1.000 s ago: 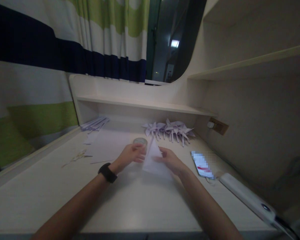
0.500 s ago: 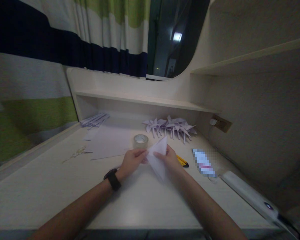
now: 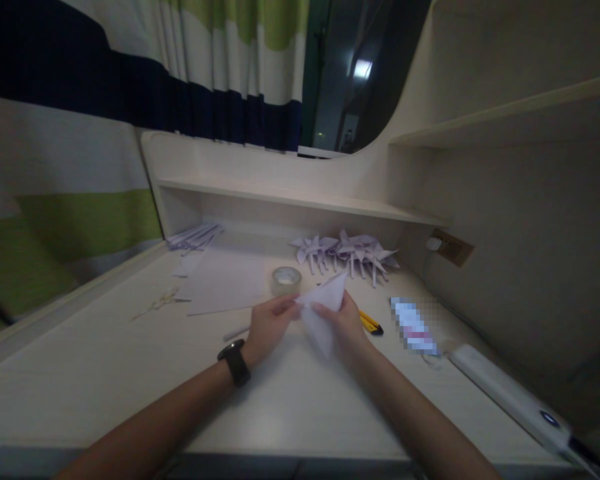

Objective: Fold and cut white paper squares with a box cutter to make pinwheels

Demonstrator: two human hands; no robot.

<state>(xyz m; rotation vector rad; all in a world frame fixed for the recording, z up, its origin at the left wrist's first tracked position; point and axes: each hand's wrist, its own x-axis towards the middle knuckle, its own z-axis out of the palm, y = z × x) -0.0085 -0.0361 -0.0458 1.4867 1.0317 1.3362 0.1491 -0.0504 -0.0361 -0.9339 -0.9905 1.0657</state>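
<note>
Both hands are closed on a folded white paper (image 3: 324, 327) with pointed corners, held above the desk. My left hand (image 3: 273, 325), a dark watch on its wrist, pinches the paper's left edge; its fingertips are partly hidden. My right hand (image 3: 347, 323) grips the other side, thumb lying across the front. A thin white paper stick (image 3: 237, 333) shows left of my left hand; I cannot tell whether that hand touches it. Just behind the hands stands a roll of clear tape (image 3: 286, 280). A yellow and black cutter (image 3: 371, 323) lies right of my right hand.
Several paper pinwheels (image 3: 347, 250) lie at the back. White sheets (image 3: 230, 273), paper sticks (image 3: 195, 237) and scissors (image 3: 163, 303) are on the left. A blurred-out phone (image 3: 414, 327) and a long white lamp-like bar (image 3: 505, 393) line the right, near a wall socket (image 3: 453, 247).
The view has shifted slightly. My hands keep hold of the paper, which has tilted a little. More of the paper stick beside my left hand shows now.
</note>
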